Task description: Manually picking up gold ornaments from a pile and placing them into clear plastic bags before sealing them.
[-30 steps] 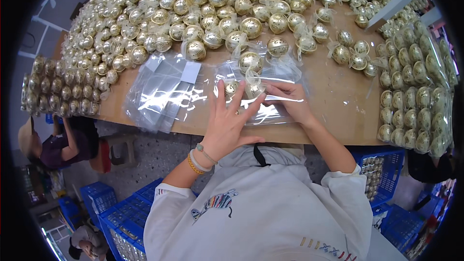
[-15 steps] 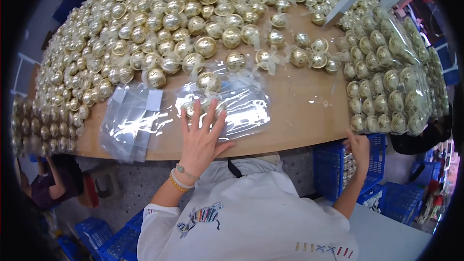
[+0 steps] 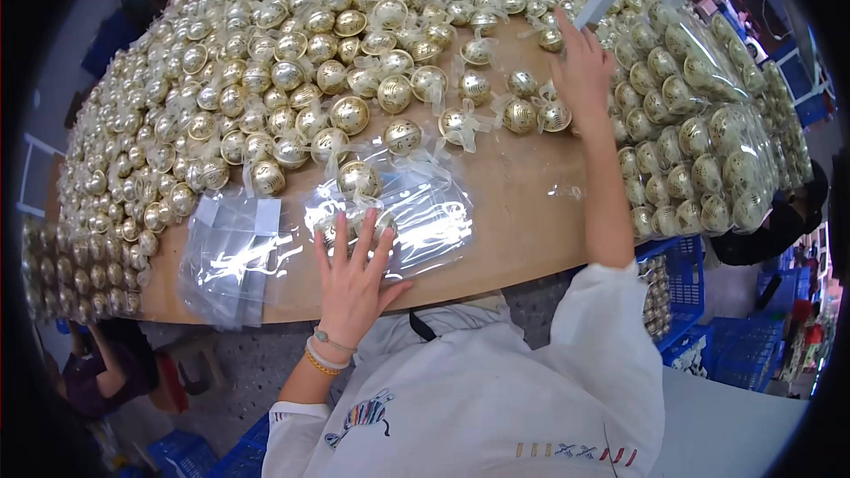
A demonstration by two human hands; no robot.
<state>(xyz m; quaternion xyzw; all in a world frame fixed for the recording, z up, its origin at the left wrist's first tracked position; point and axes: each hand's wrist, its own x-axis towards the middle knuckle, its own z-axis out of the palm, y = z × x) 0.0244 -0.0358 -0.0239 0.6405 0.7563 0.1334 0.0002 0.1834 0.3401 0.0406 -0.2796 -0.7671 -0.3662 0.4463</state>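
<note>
A worker's left hand (image 3: 352, 279) lies flat, fingers spread, on a clear plastic bag (image 3: 403, 212) holding a few gold balls near the lower centre of the frame, at the front edge of a wooden table (image 3: 522, 204). The right hand (image 3: 580, 66) reaches to the upper right, fingers loosely open, resting over gold ball ornaments (image 3: 536, 115) tied with pale ribbon; whether it pinches one cannot be told. A second stack of empty clear bags (image 3: 232, 252) lies just left of the pressed bag. A dense heap of loose gold balls (image 3: 221, 80) fills the upper left and top of the table. Filled bags of balls (image 3: 699, 142) are piled along the right edge. Blue crates (image 3: 686, 274) stand below the table at lower right.
</note>
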